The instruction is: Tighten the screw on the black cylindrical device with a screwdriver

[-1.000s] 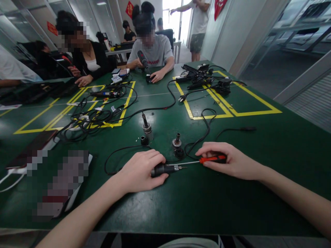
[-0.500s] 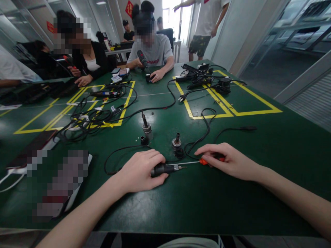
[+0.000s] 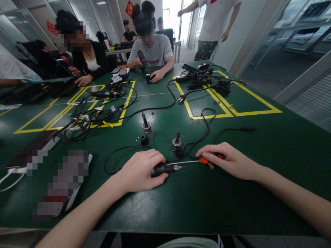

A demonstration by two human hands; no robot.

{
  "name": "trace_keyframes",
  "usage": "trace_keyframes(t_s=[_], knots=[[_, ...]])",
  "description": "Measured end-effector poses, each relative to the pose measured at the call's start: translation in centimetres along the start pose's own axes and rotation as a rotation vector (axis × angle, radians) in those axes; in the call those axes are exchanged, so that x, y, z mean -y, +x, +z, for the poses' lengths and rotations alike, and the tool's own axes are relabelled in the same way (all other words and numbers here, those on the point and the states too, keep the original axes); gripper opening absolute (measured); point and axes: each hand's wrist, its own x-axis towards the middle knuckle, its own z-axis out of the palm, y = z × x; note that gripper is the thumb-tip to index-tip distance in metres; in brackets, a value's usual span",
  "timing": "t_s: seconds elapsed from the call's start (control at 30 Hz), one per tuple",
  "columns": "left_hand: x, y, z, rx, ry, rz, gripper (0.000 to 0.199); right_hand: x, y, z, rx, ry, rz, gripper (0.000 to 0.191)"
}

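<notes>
My left hand is wrapped round a black soldering iron-like tool with a thin metal tip, which lies low over the green table and points right. My right hand grips the orange handle of a screwdriver. Its thin shaft runs left, reaching the black tool beside my left fingers; whether the tip touches it is hidden. Just beyond stand a metal part with a dark upright stem and a taller metal cylinder with a pointed stem. Near them are a black ring and a small black cap.
Tangled black cables lie at the left inside yellow tape, with more cables and tools at the back right. Phones rest at the left. Across the table a co-worker holds a power tool; another person stands behind.
My right fingers have shifted slightly on the screwdriver handle, showing more orange. My left hand is still. The standing person at the back has moved right.
</notes>
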Motion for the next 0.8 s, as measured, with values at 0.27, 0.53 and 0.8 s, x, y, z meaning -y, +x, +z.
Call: trace_keyframes(t_s=[0.27, 0.53, 0.8], knots=[[-0.04, 0.08, 0.03, 0.004, -0.007, 0.002, 0.014, -0.19, -0.27, 0.17, 0.004, 0.049, 0.038, 0.039], [-0.08, 0.02, -0.09, 0.013, -0.004, -0.012, 0.014, 0.29, 0.03, 0.03, 0.037, 0.002, 0.012, 0.042], [-0.24, 0.11, -0.2, 0.03, 0.006, -0.026, 0.013, 0.47, -0.18, 0.27, -0.017, -0.028, -0.033, 0.03]])
